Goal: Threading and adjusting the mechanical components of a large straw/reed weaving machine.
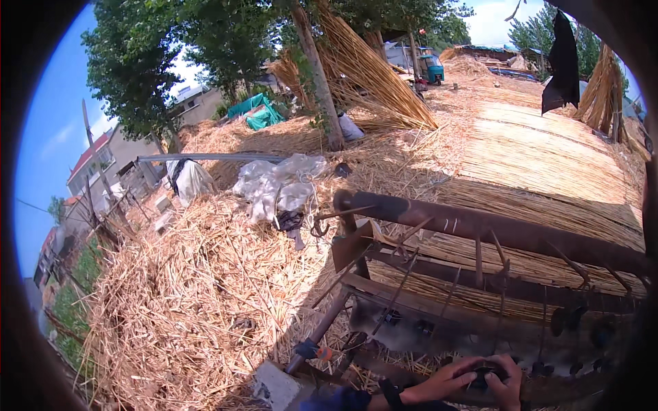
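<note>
At the lower right, both my hands meet around a small dark rounded thing (485,373) whose kind I cannot make out. My left hand (444,381) reaches in from the left, a black band on its wrist, with its thumb and fingers curled against the thing. From the other side, my right hand (507,385) wraps its fingers over it. They work low at the near side of a rusty metal frame machine (480,226), where dark rods and round parts hang in shadow. Part of the held thing is covered by my fingers.
Loose straw (185,294) is heaped at the left. A long reed mat (541,151) stretches away beyond the machine. Thin metal rods (397,291) stick out from the frame. A pale block (275,385) stands by its left leg; plastic sheeting (274,185) lies farther back.
</note>
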The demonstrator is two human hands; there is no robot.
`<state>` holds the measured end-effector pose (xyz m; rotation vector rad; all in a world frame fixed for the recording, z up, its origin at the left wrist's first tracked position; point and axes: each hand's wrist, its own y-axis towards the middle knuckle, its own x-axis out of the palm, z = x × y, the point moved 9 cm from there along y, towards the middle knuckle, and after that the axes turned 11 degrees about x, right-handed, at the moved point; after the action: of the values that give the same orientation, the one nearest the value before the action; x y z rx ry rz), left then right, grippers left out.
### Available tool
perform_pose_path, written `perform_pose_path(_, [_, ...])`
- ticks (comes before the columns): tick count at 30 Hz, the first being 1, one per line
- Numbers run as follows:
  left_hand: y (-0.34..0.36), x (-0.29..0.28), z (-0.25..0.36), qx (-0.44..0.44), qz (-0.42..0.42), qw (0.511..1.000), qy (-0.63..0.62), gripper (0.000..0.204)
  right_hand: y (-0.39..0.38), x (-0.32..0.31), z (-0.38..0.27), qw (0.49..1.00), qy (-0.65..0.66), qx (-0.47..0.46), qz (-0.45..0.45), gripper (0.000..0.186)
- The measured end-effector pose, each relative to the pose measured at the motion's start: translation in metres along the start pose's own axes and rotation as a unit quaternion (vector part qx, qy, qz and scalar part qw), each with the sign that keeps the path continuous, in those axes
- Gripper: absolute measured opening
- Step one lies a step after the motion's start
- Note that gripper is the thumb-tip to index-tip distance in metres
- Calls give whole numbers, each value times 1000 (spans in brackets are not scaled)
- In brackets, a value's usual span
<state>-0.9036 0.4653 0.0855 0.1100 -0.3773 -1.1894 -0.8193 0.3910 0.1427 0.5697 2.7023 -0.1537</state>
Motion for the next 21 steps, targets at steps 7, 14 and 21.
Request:
perform_pose_path(7, [-16,1,-5,-110,120,976,-147,27,3,15,29,908,412,33,-62,42])
perform_pose_path(14, [-22,24,-7,-81,132,907,-393,34,-5,33,38,839,519,34,-162,50])
perform_pose_path(21, [-5,6,-56,-56,117,930,-344,43,15,23,46,881,452,22,-136,52])
